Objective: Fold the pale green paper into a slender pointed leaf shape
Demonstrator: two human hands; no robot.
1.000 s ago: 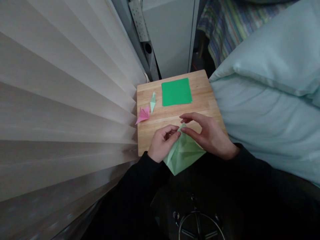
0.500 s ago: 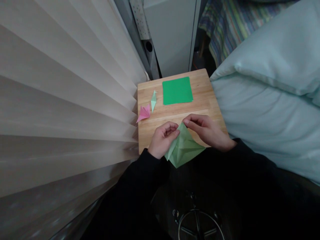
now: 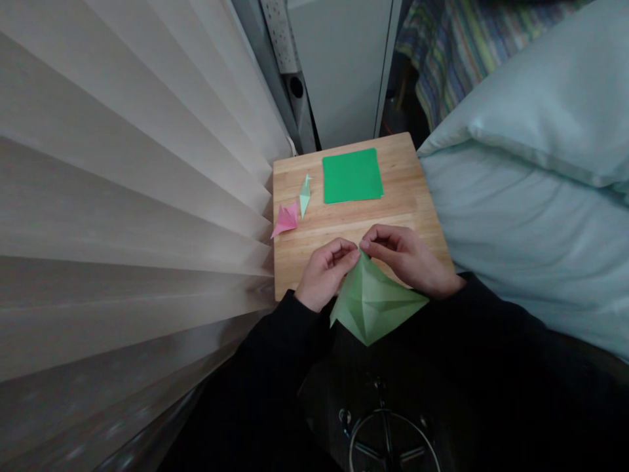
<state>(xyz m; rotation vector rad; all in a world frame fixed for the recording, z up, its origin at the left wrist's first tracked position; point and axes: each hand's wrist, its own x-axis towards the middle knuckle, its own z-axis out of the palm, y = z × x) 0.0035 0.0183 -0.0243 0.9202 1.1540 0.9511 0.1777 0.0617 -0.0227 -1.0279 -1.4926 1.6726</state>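
A creased sheet of light green origami paper point(image 3: 374, 303) hangs from my fingers over the near edge of the wooden table point(image 3: 344, 221). My left hand point(image 3: 326, 271) pinches it near its top corner. Close beside, my right hand point(image 3: 405, 257) is closed with thumb and forefinger on the same corner. The paper's lower part spreads out, with crease lines meeting near its middle. Beyond my hands lies a stack of bright green square paper point(image 3: 352, 176). To its left are a small pale green folded paper piece point(image 3: 304, 195) and a pink folded paper piece point(image 3: 285, 218).
A pleated pale curtain point(image 3: 147, 196) runs along the table's left side. On the right is light blue bedding point(image 3: 511, 236). A grey cabinet point(image 3: 344, 72) stands behind the table. Below is a wheeled metal stool base point(image 3: 386, 439).
The light green paper has opened out wider and swung slightly to the right and down. My left hand has shifted a little right, nearer my right fingertips. The view has moved slightly.
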